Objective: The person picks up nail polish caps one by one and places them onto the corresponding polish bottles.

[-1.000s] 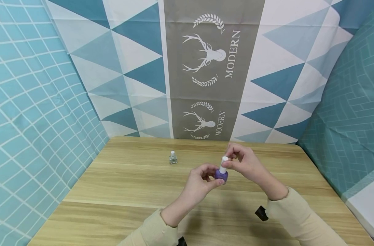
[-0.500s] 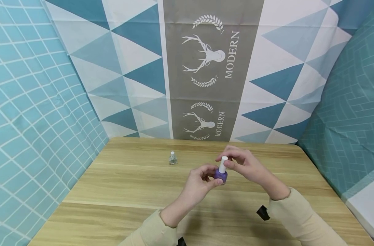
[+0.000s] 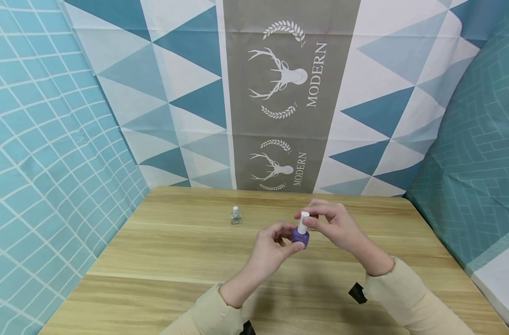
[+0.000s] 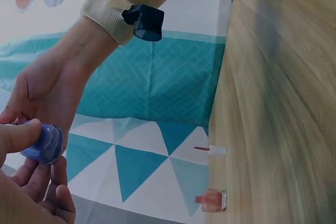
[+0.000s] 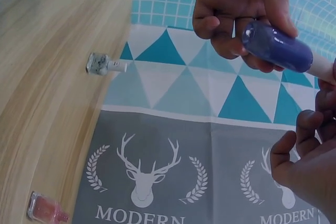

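Note:
My left hand (image 3: 271,244) holds a purple nail polish bottle (image 3: 300,237) between thumb and fingers, above the table. The white cap (image 3: 303,223) is on the bottle, which leans slightly. My right hand (image 3: 331,221) pinches this cap between thumb and fingers. In the right wrist view the bottle (image 5: 278,48) lies slantwise between both hands, its base by the left thumb. The left wrist view shows the purple bottle (image 4: 44,144) with its cap hidden by fingers.
A clear nail polish bottle (image 3: 235,217) with a white cap stands on the wooden table (image 3: 175,246), back left. In the left wrist view, an uncapped pink bottle (image 4: 212,201) stands near a separate white cap (image 4: 217,151), its reddish brush pointing up. Patterned cloths surround the table.
My right fingers have shifted their grip around the white cap, with the index finger now reaching further left behind it. The bottle has moved very slightly left and up.

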`<action>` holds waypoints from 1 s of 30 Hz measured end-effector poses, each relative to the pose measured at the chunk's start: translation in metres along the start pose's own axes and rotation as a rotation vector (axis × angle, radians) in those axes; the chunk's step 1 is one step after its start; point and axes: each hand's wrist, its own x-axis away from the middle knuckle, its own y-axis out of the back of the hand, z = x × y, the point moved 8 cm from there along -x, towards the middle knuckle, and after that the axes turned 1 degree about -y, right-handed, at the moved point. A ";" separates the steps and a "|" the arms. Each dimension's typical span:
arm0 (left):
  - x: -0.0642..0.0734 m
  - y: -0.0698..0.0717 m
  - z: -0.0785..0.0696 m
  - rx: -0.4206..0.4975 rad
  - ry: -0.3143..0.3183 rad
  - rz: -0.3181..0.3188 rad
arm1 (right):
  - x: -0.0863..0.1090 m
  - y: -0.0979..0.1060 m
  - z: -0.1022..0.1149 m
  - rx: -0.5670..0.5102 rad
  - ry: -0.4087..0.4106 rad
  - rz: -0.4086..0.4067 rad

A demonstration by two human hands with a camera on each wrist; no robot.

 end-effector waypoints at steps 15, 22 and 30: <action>-0.001 0.000 -0.003 -0.019 -0.019 0.014 | 0.000 -0.003 -0.002 0.053 -0.053 0.034; -0.003 0.004 -0.002 -0.034 -0.010 0.029 | -0.001 0.001 -0.006 -0.017 -0.042 0.050; -0.008 0.026 0.000 -0.073 -0.043 -0.043 | 0.004 0.033 -0.011 0.112 -0.102 -0.044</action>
